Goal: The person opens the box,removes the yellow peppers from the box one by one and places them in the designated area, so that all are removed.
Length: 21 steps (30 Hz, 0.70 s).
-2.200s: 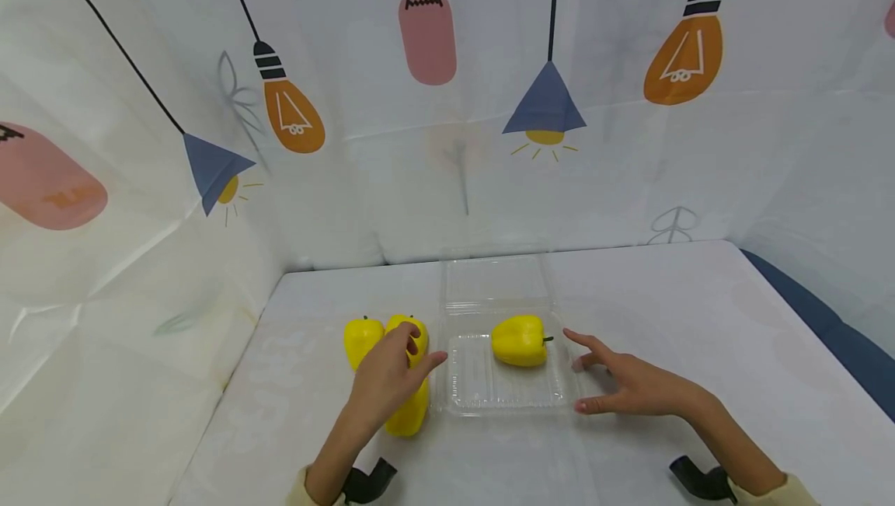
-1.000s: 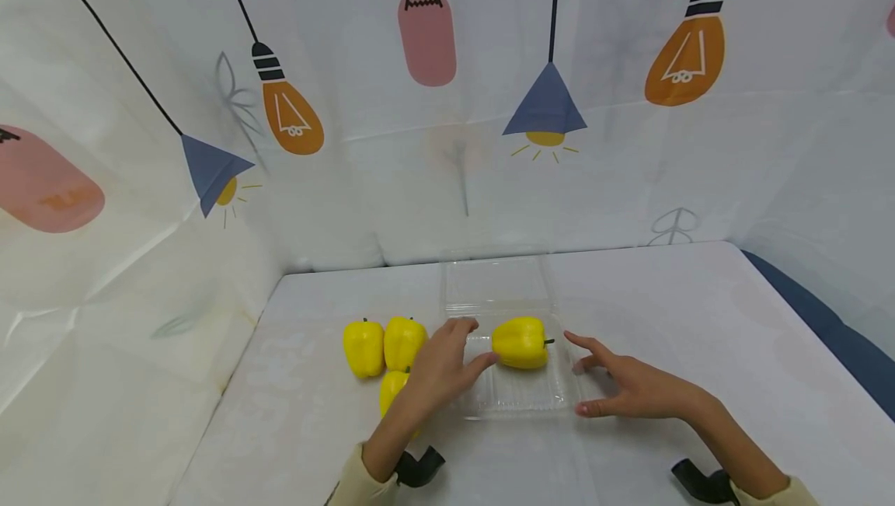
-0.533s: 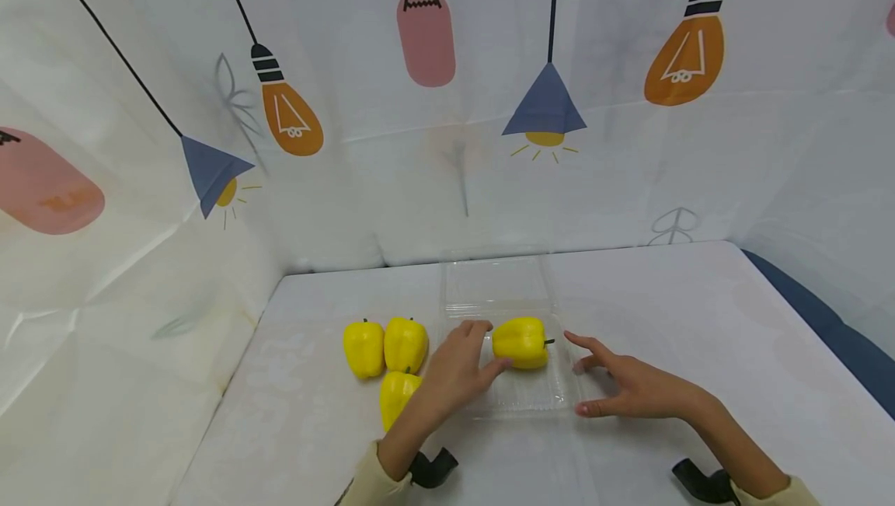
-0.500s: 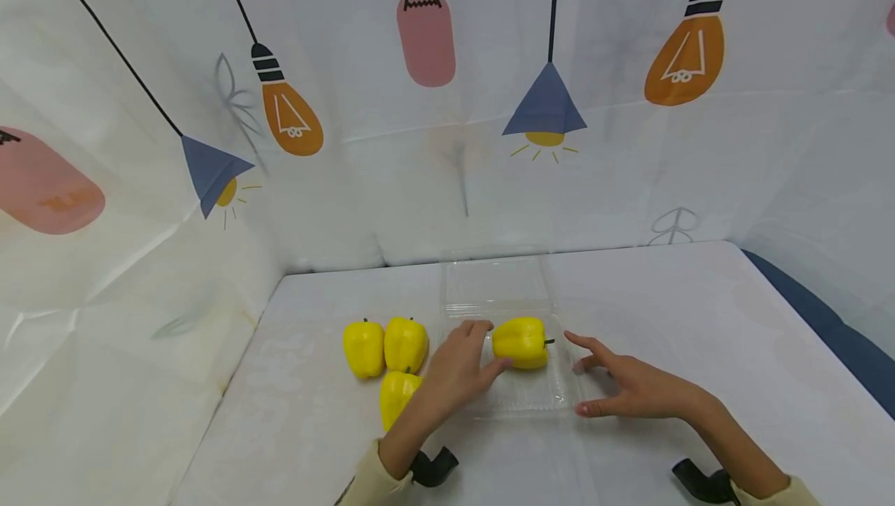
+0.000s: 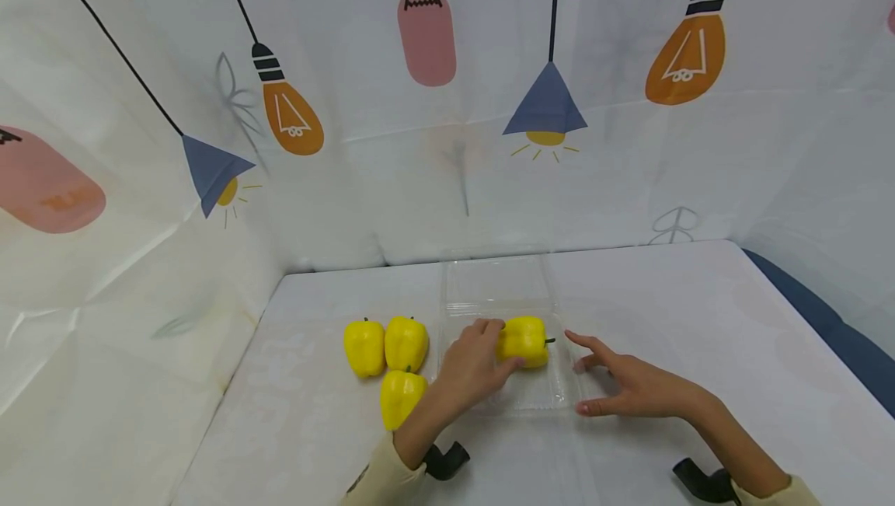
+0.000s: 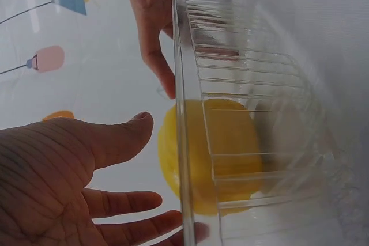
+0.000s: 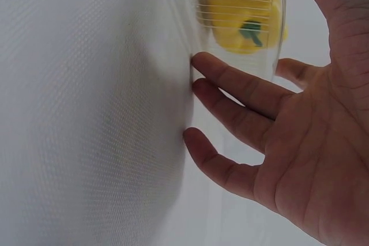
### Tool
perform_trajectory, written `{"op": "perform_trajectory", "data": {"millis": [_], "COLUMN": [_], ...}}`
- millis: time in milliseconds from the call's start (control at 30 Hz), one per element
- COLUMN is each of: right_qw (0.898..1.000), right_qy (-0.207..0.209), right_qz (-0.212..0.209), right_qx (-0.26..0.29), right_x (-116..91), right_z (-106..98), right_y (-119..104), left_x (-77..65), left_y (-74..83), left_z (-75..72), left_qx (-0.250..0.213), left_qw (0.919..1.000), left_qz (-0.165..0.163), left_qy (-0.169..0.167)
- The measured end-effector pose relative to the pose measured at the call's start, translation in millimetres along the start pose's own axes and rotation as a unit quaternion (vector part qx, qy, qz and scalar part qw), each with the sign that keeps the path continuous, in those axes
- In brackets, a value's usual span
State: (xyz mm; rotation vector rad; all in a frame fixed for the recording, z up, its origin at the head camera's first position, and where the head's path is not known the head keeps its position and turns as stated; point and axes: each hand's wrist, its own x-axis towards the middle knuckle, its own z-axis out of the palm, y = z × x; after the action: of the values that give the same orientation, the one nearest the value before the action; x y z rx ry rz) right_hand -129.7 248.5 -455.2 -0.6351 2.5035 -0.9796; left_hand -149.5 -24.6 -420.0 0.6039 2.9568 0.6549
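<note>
A clear plastic clamshell container lies on the table with its lid folded back. On its side inside the base lies a yellow bell pepper, green stem pointing right. My left hand reaches over the container's left side, thumb and fingers spread about the near left end of that pepper. In the left wrist view a gap shows between the thumb and the pepper; contact of the other fingers is unclear. Just right of the container, my right hand has its fingers spread, and its fingertips rest at the tabletop beside the container wall.
Three more yellow bell peppers stand left of the container: a far-left one, one beside it and a nearer one, close to my left forearm. A white sheet with printed lamps hangs behind the table.
My left hand has come from the peppers on the left, moving right over the container to the pepper inside it. My right hand and the peppers have stayed in place.
</note>
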Motion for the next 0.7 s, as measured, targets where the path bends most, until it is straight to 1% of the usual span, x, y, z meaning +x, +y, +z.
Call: {"op": "perform_trajectory", "data": {"millis": [100,333,700], "right_qw": [1.000,1.000,1.000], "right_qy": [-0.001,0.001,0.002], "right_qz": [0.001,-0.003,-0.001], "right_qx": [-0.001,-0.006,-0.001], "right_x": [-0.2,-0.7,0.5], "right_z": [0.0,1.0,1.9], "right_y": [0.3,3.1,4.2], "left_x": [1.3,5.5,8.7], "left_y": [1.8,2.4,2.3], "left_z": [1.4,5.8,11.5], "left_qx": [-0.001,0.005,0.010], "left_qw": [1.0000,0.9999,0.9997], "left_qz": [0.000,0.015,0.024], "left_qy": [0.002,0.003,-0.004]}}
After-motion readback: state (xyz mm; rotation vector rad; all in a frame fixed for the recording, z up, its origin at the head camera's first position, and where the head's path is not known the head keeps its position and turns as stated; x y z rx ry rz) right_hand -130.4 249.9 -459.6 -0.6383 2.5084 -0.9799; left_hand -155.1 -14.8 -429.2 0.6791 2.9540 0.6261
